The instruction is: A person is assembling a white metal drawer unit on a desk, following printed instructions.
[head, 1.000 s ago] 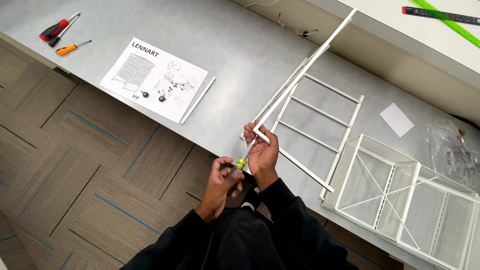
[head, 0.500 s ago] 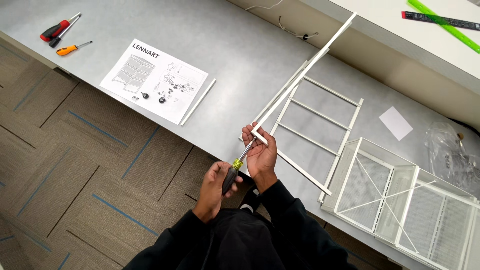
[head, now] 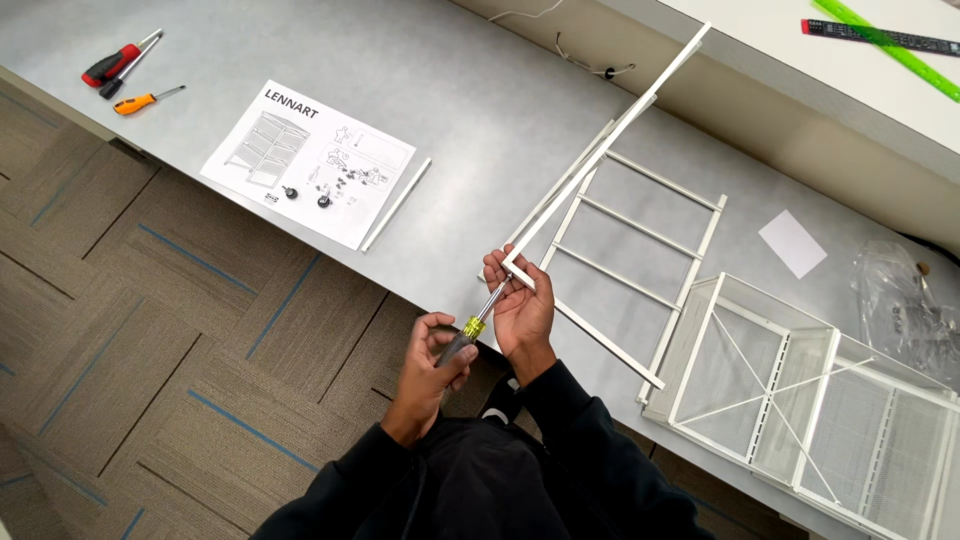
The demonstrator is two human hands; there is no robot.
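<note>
1. Left hand (head: pixel 432 358) grips a screwdriver (head: pixel 470 330), tip at the frame (head: pixel 590 180) corner
2. Right hand (head: pixel 522 308) clasps that corner above the table (head: pixel 480 100) edge
3. White instruction sheet (head: pixel 308 160) lies left; clear bag (head: pixel 900 300) far right

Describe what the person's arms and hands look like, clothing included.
Both arms are covered by long black sleeves of a plain dark top, reaching the wrists. The left hand and right hand are bare: no gloves, and no rings, watch or markings that can be made out.
</note>
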